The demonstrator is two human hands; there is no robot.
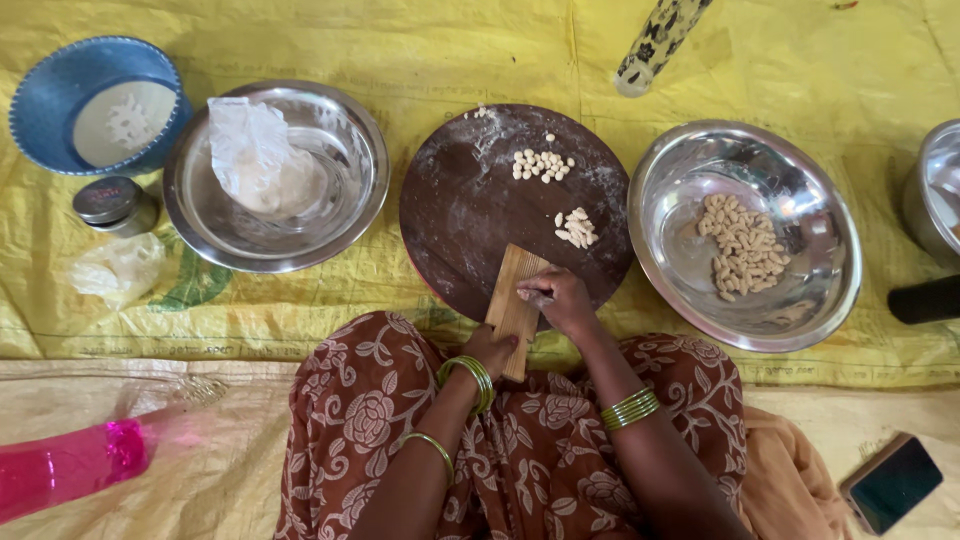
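A ridged wooden board (517,297) leans from my lap onto a round dark wooden board (470,205) dusted with flour. My left hand (490,349) grips the ridged board's lower end. My right hand (556,298) presses a small piece of dough against its ridges with the fingers. Two small heaps of dough pieces (542,164) and shaped pieces (576,228) lie on the round board. A steel bowl (820,300) to the right holds several shaped pieces (745,246).
A steel bowl (190,200) with dough under clear plastic stands at left. A blue bowl (40,110) of flour, a small tin (112,203), a pink bottle (60,465), a phone (892,483), another steel pot (932,190) and a patterned roller (655,42) lie around on the yellow sheet.
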